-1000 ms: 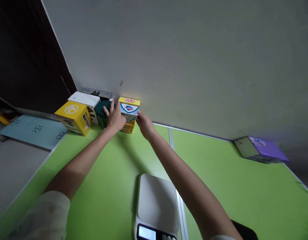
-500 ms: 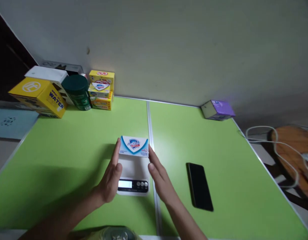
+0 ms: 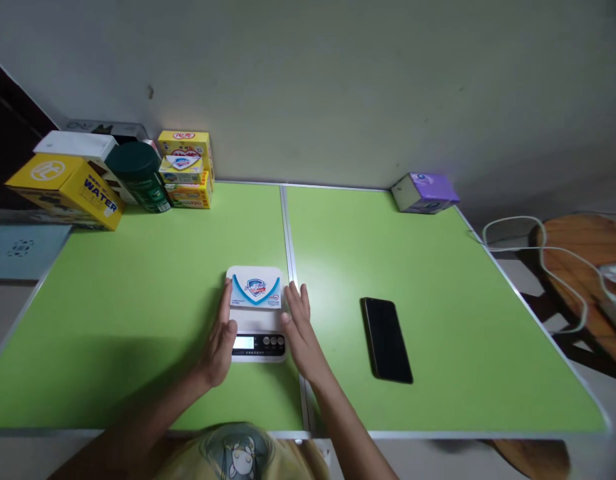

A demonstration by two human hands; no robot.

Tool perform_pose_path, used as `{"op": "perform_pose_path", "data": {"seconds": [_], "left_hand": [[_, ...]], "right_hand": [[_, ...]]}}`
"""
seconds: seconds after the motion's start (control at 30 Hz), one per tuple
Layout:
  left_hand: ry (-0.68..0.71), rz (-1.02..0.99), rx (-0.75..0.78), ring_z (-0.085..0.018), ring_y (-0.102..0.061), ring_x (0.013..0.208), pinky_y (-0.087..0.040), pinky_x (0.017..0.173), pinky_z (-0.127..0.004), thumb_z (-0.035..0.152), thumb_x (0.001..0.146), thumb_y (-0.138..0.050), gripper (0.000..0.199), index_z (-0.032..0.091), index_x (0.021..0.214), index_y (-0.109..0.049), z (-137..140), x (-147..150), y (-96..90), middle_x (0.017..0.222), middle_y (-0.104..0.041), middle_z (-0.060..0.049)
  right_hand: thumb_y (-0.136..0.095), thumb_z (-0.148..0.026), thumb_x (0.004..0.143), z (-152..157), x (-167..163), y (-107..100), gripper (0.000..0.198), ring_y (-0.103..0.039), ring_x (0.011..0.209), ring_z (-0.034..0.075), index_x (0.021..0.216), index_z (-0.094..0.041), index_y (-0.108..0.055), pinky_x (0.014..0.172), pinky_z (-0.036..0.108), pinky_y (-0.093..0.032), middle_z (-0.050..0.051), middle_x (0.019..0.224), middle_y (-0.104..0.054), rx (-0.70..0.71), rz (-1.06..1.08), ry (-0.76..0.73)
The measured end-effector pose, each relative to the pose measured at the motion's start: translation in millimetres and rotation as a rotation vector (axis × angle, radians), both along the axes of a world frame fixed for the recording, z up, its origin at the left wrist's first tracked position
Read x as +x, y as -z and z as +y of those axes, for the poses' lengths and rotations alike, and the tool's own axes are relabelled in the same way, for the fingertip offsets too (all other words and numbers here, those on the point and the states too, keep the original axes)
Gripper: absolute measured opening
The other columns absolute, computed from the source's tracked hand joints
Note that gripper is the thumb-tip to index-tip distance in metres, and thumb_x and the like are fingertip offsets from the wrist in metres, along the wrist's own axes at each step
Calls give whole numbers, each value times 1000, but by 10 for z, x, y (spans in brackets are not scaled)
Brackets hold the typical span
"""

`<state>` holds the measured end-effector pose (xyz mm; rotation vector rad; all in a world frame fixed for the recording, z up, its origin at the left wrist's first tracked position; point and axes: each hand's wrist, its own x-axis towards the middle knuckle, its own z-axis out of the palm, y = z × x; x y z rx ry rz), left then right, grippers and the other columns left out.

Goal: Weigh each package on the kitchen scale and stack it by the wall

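Note:
A white and blue Safeguard soap box (image 3: 256, 292) lies flat on the upper part of a white kitchen scale (image 3: 255, 321). The scale's display is lit, but its reading is too small to make out. My left hand (image 3: 220, 343) stands at the left side of box and scale, fingers stretched out; whether its fingertips touch the box I cannot tell. On the other side, my right hand (image 3: 301, 331) is open, its fingers spread and a small gap between them and the box.
To the right a black phone (image 3: 387, 340) lies on the green table (image 3: 333, 253). A purple box (image 3: 425, 193) sits at the back right. Along the back left stand a yellow WATER box (image 3: 68, 192), a dark green canister (image 3: 139, 177) and several yellow boxes (image 3: 188, 193).
The soap box has come down from between my hands onto the scale. My right hand has moved off its side, with the fingers spreading. The camera view has shifted.

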<state>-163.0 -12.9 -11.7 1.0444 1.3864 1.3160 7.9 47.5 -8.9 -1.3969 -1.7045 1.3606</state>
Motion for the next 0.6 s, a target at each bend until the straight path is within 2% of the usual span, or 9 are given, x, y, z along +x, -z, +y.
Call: {"op": "perform_pose_path", "data": {"seconds": [0.1,0.23,0.43,0.6], "left_hand": [[-39,20,11,-23,-7,150,-8,124,-37,59,95,-29,66,32,154,-16,0,-99,15,164,-9,4],[-155,62,-22,-23,-10,150,-8,124,-41,61,94,-29,68,28,153,-20,20,-294,19,163,-14,-1],[-195,98,12,-23,-19,149,-14,123,-42,60,95,-31,66,27,152,-26,70,-433,-22,162,-20,-5],[-136,112,33,-23,-22,148,-15,122,-43,52,97,-33,60,26,151,-27,98,-375,-59,161,-23,-7]], "right_hand": [[-37,-75,85,63,95,-52,81,0,151,26,150,-29,-30,120,59,-8,1,163,-8,-39,15,169],[-40,-75,83,133,254,-84,80,-11,151,27,146,-27,-39,120,58,-12,6,162,-19,-26,18,310],[-51,-67,84,138,339,-37,69,-18,149,28,141,-29,-47,119,58,-16,7,159,-29,-3,33,263],[-50,-59,89,133,263,-64,58,-17,150,25,140,-33,-47,119,58,-18,4,156,-35,87,25,202]]}}
